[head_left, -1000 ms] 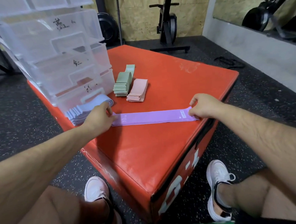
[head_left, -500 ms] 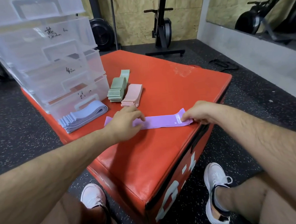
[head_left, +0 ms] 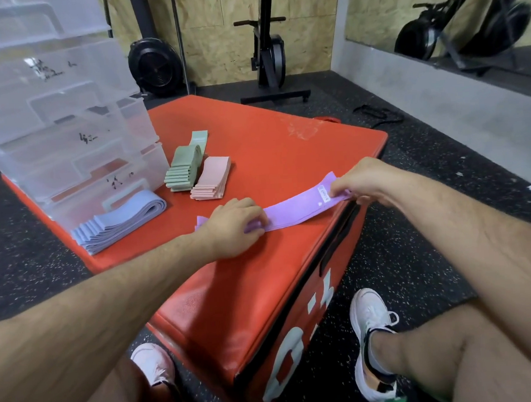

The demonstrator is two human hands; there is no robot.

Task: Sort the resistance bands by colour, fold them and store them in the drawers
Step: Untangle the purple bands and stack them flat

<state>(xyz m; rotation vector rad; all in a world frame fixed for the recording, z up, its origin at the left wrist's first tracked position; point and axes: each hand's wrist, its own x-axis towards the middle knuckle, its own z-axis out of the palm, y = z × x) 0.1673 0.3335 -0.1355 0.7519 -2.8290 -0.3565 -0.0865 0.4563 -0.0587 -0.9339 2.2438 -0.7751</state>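
A purple resistance band (head_left: 292, 208) lies across the near part of the red padded box (head_left: 274, 156). My left hand (head_left: 231, 226) presses down on the band near its left end, fingers laid over it. My right hand (head_left: 364, 180) pinches the band's right end by the white label and lifts it off the box. Stacks of folded bands sit farther back: blue (head_left: 119, 220), green (head_left: 184, 168) and pink (head_left: 211, 179). A clear plastic drawer unit (head_left: 60, 120) stands at the box's left rear.
The box's right edge drops to a speckled black floor (head_left: 415, 238). My white shoes (head_left: 372, 343) stand beside the box. Exercise machines (head_left: 267, 51) and a black cord (head_left: 377, 114) lie beyond the box. A grey wall with a mirror runs along the right.
My left hand has slid rightwards along the purple band towards its middle. My right hand has raised the band's right end off the box.
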